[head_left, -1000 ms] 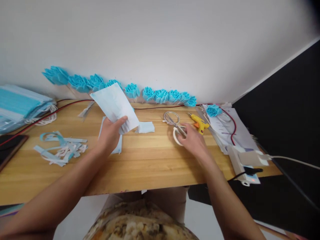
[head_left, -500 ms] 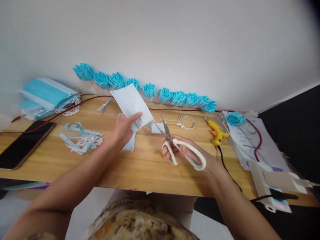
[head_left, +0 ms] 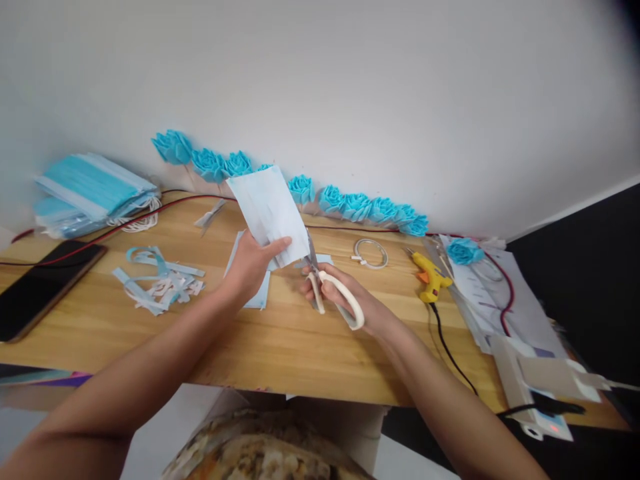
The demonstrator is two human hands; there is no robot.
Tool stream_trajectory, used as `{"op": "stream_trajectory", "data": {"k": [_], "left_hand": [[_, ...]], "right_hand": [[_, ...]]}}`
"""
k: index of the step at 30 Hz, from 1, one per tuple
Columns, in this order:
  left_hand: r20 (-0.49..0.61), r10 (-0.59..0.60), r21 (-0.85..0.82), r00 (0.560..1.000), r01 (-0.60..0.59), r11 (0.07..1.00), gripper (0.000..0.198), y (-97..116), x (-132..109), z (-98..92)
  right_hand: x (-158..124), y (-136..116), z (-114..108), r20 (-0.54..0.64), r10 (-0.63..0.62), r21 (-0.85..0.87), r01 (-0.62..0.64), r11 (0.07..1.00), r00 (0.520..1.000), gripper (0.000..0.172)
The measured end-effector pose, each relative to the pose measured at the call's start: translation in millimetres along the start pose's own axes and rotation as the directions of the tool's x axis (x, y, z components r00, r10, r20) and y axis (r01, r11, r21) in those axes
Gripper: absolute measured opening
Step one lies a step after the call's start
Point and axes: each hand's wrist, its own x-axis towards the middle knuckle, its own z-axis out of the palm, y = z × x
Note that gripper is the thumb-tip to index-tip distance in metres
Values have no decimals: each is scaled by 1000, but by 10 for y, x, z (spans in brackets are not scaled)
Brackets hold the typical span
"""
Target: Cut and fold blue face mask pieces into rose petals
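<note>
Gripping the sheet (head_left: 270, 208), the left hand (head_left: 250, 263) has its thumb laid across the near part and its fingers behind, so the sheet stands tilted up from the surface (head_left: 300, 357). The right hand (head_left: 345, 290) grips the scissors (head_left: 345, 298) by their white handles, the blades pointing away from the body and meeting the sheet's lower corner on that side; whether the sheet lies between the blades is hard to tell. A second sheet (head_left: 257, 297) lies flat on the surface, partly hidden under the left hand, and a small blue piece (head_left: 324, 259) lies just beyond the right hand's fingers.

To the left of the left hand is a tangle of strips (head_left: 167, 283), with a phone (head_left: 50, 287) farther out and stacked masks (head_left: 95, 187) beyond that. Beyond both hands, blue flowers (head_left: 357, 207) line the wall (head_left: 350, 80), a few of them partly behind the raised sheet.

Past the right hand, on its far right, are a ring (head_left: 385, 257), a yellow glue gun (head_left: 434, 280), then papers (head_left: 533, 293) bearing a lone flower (head_left: 465, 252). A power strip (head_left: 510, 383) sits nearer the body, well to the right of the right hand.
</note>
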Motion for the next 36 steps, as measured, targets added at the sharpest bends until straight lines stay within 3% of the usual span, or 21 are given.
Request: {"op": "stream_trajectory", "data": {"k": [10, 19, 29, 36], "left_hand": [[25, -6, 52, 1000, 4, 999, 57, 2, 9, -12], [17, 17, 90, 1000, -19, 996, 50, 7, -13, -3], [-5, 25, 66, 1000, -25, 997, 58, 0, -36, 37], [-8, 24, 79, 1000, -23, 997, 56, -21, -37, 30]], "right_hand": [[20, 183, 11, -58, -98, 25, 99, 995, 994, 78], [-23, 185, 9, -46, -58, 20, 59, 998, 997, 84], [5, 181, 40, -32, -93, 2, 93, 996, 995, 72], [13, 189, 33, -52, -98, 3, 98, 995, 994, 75]]}}
